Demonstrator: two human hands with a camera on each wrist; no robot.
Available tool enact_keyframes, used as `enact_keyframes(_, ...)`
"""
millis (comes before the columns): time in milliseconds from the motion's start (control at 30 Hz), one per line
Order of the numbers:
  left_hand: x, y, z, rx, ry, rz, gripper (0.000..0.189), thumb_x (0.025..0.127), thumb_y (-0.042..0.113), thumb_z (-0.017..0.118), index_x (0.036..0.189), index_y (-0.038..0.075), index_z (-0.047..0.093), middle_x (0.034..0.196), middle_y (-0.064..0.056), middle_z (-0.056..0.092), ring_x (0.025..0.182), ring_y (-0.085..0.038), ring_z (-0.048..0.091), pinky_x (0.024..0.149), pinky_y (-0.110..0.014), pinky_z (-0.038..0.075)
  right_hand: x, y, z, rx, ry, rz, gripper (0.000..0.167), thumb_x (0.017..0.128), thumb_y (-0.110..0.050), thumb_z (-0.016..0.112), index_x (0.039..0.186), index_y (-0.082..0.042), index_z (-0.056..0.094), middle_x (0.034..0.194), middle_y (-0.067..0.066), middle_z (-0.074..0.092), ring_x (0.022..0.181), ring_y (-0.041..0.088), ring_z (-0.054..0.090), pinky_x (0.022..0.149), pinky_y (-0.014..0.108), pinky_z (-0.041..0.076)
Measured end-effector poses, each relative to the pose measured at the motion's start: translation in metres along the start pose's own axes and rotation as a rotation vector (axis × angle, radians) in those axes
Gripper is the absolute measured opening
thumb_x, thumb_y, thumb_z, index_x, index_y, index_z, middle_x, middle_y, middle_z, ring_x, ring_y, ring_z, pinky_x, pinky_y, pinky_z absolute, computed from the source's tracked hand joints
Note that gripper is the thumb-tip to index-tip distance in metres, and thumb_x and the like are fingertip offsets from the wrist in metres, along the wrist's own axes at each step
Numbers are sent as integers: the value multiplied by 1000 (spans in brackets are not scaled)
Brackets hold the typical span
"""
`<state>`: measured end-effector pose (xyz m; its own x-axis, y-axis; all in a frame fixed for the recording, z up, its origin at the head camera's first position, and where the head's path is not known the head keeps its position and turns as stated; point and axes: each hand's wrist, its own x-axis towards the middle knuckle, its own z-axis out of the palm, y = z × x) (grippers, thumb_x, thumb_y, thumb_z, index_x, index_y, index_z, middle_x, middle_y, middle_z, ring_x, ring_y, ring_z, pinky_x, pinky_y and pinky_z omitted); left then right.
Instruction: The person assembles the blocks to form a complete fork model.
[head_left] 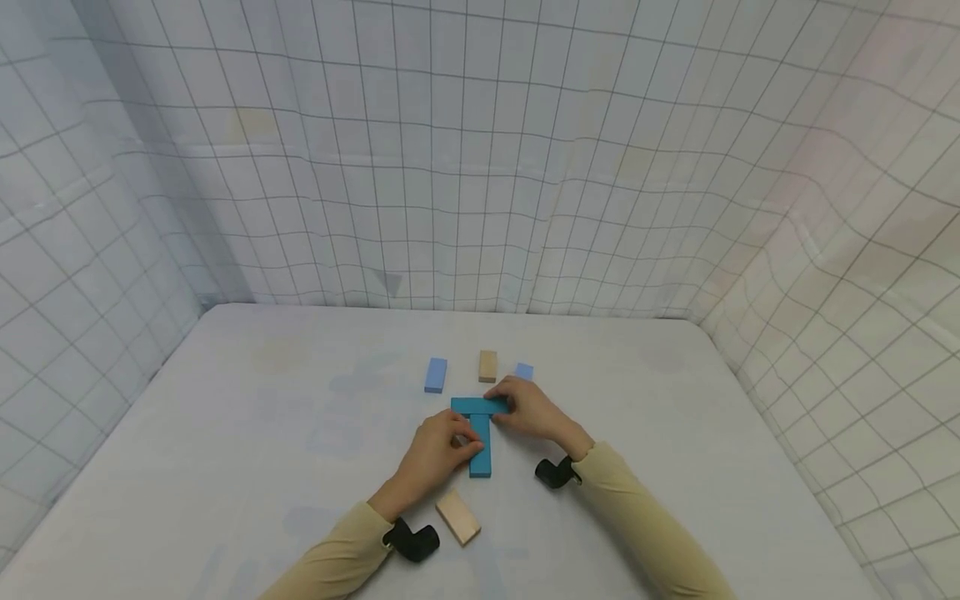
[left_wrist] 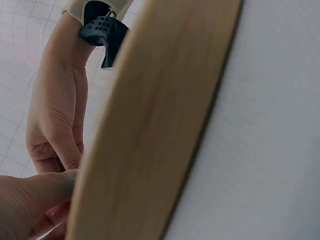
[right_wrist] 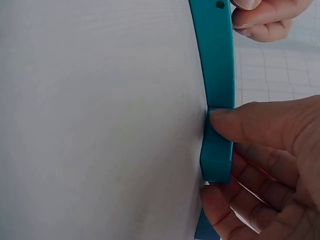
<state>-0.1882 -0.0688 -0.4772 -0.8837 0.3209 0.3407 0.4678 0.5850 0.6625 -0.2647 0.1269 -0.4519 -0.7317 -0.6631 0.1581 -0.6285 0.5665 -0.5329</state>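
Note:
Two long teal blocks lie on the white table in a T. My right hand [head_left: 528, 408] pinches the right end of the crossbar block [head_left: 467, 406]; in the right wrist view its thumb [right_wrist: 230, 124] presses one side and the fingers curl behind. My left hand [head_left: 435, 450] is over the stem block [head_left: 481, 462], thumb and index tips touching it near its middle. In the left wrist view a wooden block [left_wrist: 155, 120] hides the left fingertips. In the head view that wooden block [head_left: 458, 517] lies below the T, near the left wrist.
Beyond the T are a light blue block [head_left: 436, 376] at left, a wooden block [head_left: 487, 367] in the middle and another light blue block [head_left: 524, 371], partly behind the right hand. Gridded white curtains [head_left: 450, 167] surround the table [head_left: 262, 400]. Each wrist wears a black mount [head_left: 412, 542].

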Motion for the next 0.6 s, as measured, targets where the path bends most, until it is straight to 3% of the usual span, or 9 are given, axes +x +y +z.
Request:
enact_keyframes(133, 2, 7, -3, 114, -25, 88, 5, 84, 14, 74, 83, 9, 75, 89, 3, 61, 68, -7, 56, 59, -21, 46, 1, 2, 1, -13, 2, -7, 28, 85, -4, 71, 112, -1, 66, 102, 5, 61, 75, 13, 50, 67, 25, 44)
enact_keyframes(367, 0, 12, -8, 281, -54, 119, 13, 86, 23, 72, 94, 14, 77, 90, 5, 69, 66, -4, 58, 52, -19, 43, 1, 5, 2, -13, 11, -17, 27, 85, -4, 71, 111, -1, 66, 104, 6, 62, 79, 13, 50, 70, 27, 44)
enact_keyframes(600, 0, 7, -16, 240, -125, 120, 20, 84, 30, 73, 101, 19, 77, 105, 9, 69, 79, -6, 64, 57, -19, 47, 1, 5, 3, -29, 6, -17, 27, 85, -6, 71, 111, -2, 67, 103, 5, 61, 77, 13, 49, 70, 27, 43)
